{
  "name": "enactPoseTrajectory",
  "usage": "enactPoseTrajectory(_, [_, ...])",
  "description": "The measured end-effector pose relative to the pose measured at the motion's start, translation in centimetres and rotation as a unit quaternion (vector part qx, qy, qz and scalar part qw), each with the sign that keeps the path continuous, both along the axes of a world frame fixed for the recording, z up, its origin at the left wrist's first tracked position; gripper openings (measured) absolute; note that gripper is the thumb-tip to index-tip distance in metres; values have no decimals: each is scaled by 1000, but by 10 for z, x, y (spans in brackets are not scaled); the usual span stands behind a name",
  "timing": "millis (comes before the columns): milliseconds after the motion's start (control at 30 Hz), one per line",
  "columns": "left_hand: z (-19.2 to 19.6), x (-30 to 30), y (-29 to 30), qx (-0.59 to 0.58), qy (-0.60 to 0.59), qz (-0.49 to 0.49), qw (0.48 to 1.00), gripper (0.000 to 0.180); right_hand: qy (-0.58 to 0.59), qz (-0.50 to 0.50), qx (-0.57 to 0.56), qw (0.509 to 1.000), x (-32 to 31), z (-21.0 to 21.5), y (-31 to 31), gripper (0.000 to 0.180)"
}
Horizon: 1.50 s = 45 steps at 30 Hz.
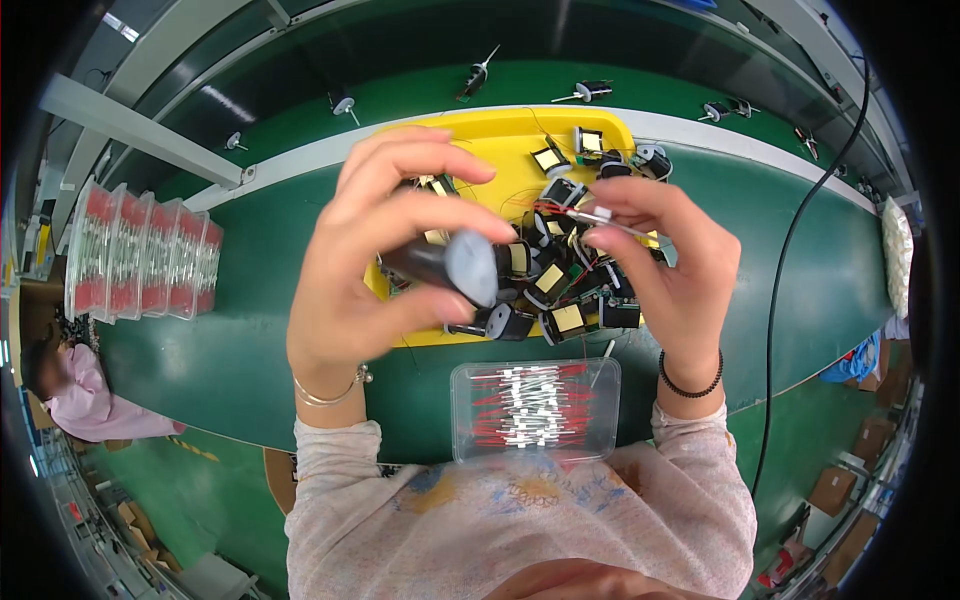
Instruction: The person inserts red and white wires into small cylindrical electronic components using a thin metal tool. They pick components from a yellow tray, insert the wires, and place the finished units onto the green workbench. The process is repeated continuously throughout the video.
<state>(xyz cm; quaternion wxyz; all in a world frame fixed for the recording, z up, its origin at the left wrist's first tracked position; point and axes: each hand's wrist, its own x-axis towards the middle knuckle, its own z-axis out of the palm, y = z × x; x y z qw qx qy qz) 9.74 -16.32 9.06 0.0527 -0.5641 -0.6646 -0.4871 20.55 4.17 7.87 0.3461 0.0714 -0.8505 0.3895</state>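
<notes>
My left hand (345,255) is curled round a black cylindrical part with a pale grey end cap (470,268), held tilted over the near left of the yellow tray. In my right hand (685,255), thumb and fingertips pinch a thin lead with a white connector (601,213); red wires run from it toward the left. Below both hands, the yellow tray (480,122) holds a heap of black parts with cream pads (550,280) and loose wires. Nearest my body lies a clear plastic box (462,425) of red-and-white leads (530,405).
Filled clear boxes (140,255) are stacked at the left of the green table. A black cable (772,330) hangs down on the right, and a white bag (897,258) lies at the right edge. Beyond the tray, several parts rest on a green belt (420,88). A person in pink (95,395) is at far left.
</notes>
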Motion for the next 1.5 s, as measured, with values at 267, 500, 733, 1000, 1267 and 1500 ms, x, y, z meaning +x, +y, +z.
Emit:
enactPoseTrajectory(267, [-6,21,20,-86,-13,-2,996,38,-16,109,47,993,2,6,1,20])
enactPoseTrajectory(500, [-16,11,27,4,-145,-150,978,43,93,165,-132,973,-3,-1,17,16])
enactPoseTrajectory(733, [-26,24,30,120,-283,-84,948,42,138,167,-218,952,20,4,4,18])
enactPoseTrajectory(1000, [-32,29,36,149,-196,-74,967,36,104,129,-21,986,28,14,0,26])
enactPoseTrajectory(1267, [-33,29,36,131,-146,-54,979,32,101,110,-57,987,27,13,-3,19])
enactPoseTrajectory(1500, [-31,30,37,127,-124,-23,984,33,95,117,-46,988,29,17,-1,17])
